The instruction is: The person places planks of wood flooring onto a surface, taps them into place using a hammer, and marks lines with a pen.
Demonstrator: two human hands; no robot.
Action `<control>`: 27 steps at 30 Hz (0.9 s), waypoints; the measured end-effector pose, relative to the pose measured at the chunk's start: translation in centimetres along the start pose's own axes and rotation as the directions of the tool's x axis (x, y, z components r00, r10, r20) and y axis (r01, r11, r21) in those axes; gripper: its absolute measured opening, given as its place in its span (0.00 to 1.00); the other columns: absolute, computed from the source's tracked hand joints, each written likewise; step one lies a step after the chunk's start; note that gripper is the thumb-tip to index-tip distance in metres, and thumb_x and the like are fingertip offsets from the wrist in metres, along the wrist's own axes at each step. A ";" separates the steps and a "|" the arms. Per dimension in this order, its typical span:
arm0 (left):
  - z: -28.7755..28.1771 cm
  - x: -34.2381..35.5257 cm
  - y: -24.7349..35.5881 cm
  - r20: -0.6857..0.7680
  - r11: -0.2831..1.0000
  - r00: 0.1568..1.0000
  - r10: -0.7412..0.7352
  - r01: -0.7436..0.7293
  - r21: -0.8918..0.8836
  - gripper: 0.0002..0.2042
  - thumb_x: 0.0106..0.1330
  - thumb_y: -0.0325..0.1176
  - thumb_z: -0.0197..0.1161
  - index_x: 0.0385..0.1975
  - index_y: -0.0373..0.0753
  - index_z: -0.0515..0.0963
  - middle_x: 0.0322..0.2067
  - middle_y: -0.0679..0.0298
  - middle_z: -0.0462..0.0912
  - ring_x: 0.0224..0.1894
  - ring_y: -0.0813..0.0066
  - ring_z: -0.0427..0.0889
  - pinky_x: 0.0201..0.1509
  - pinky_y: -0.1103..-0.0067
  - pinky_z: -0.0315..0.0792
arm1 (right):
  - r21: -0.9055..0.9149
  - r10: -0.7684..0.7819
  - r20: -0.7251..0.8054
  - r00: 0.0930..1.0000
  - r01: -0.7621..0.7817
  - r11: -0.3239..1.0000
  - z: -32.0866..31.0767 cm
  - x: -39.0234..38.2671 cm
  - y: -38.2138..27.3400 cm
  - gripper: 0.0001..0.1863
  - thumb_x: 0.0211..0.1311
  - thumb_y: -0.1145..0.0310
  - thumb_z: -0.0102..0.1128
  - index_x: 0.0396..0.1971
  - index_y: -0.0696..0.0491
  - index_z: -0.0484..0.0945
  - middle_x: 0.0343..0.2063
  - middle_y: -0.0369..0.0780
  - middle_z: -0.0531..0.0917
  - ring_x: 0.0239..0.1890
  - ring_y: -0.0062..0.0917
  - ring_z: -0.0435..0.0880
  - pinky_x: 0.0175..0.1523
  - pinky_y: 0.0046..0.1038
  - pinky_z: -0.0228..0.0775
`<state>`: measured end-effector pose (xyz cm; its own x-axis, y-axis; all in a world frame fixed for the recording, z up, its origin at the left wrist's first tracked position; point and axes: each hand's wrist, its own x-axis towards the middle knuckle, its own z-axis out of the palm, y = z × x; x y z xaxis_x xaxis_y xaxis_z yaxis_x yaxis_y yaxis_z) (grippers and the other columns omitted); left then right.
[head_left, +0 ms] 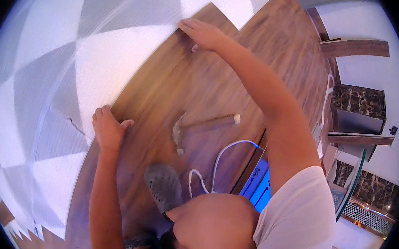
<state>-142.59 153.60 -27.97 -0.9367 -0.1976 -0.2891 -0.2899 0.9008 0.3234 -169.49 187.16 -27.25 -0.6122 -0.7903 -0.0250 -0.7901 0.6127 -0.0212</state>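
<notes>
A long brown wood-look floor plank (155, 67) lies along the edge of the laid floor, beside a grey-and-white checked underlay (116, 54). My left hand (109, 127) rests at the plank's outer edge, fingertips at the rim and thumb spread apart over the wood. Farther off, my right hand (203, 35) lies on the same plank near its far end, its fingers stretched toward the outer edge. Both hands touch the plank without wrapping round it. Between my arms, a hammer (206, 122) lies on the boards, its head to the left, touched by neither hand.
My bare knee (217, 229) is bent on the floor, near a grey shoe (163, 187). A white cable (220, 159) loops beside a blue-lit panel (258, 185). At right are cut plank pieces (355, 48), dark marbled blocks (360, 100) and a glass edge (351, 185).
</notes>
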 end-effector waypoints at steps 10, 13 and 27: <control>0.2 -0.1 0.2 -0.072 0.998 0.997 -0.028 0.031 0.046 0.33 0.37 0.40 0.85 0.38 0.34 0.71 0.41 0.53 0.75 0.49 0.49 0.74 0.56 0.62 0.69 | 0.160 0.044 0.136 0.990 -0.066 0.985 -0.2 2.1 1.7 0.50 0.35 0.72 0.81 0.65 0.56 0.66 0.66 0.42 0.70 0.70 0.39 0.65 0.70 0.36 0.66; 0.9 1.1 0.0 0.006 0.999 0.999 -0.037 0.037 -0.001 0.34 0.38 0.40 0.85 0.42 0.32 0.72 0.46 0.51 0.74 0.53 0.47 0.72 0.58 0.60 0.69 | 0.227 0.064 0.271 0.960 -0.128 0.965 0.5 2.9 2.2 0.52 0.34 0.72 0.81 0.66 0.53 0.66 0.67 0.44 0.69 0.70 0.42 0.65 0.70 0.38 0.66; 3.2 0.3 0.7 -0.179 0.998 0.983 -0.051 0.055 0.015 0.42 0.36 0.46 0.85 0.52 0.33 0.72 0.53 0.53 0.71 0.56 0.50 0.69 0.62 0.59 0.64 | 0.161 0.038 0.344 0.938 -0.099 0.982 0.0 4.0 2.4 0.47 0.47 0.60 0.77 0.69 0.50 0.64 0.68 0.43 0.68 0.70 0.42 0.66 0.71 0.38 0.64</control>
<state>-142.46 155.41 -30.77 -0.9407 -0.3094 -0.1393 -0.3376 0.8942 0.2940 -173.81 185.44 -27.39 -0.5935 -0.7156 -0.3682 -0.7099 0.6811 -0.1793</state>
